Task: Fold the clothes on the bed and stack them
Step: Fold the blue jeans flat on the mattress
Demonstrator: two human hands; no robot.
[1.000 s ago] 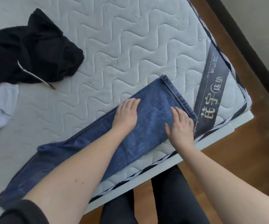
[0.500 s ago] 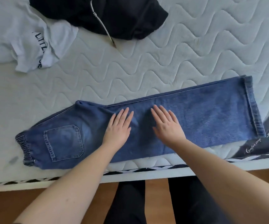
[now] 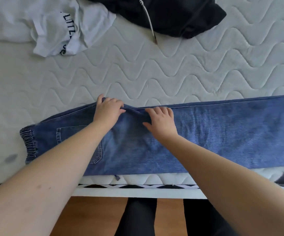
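Two hands that lay flat and open on the denim half a second ago are now curled at the far edge of the jeans (image 3: pixel 206 137). The left hand (image 3: pixel 108 110) grips the crotch point where it juts out from the seam line, fingers closed round the fabric. The right hand (image 3: pixel 161 120) sits just beside it, fingers bent onto a raised ridge of denim between the two; whether it pinches or merely presses cannot be told.

The jeans lie folded leg-on-leg along the near edge of the mattress (image 3: pixel 155 79), elastic waistband (image 3: pixel 27 143) to the left, back pocket (image 3: pixel 80 143) uppermost, hems running out of view to the right.

Judgement: smoothing has given way to tucking the protruding crotch inward, which squares the far edge before the lengthwise folds. The task is at an early stage. A white printed T-shirt (image 3: pixel 52 26) and a black hoodie (image 3: pixel 172 14) with a pale drawcord (image 3: pixel 149 21) remain crumpled, well apart from the jeans, at the far side of the bed.
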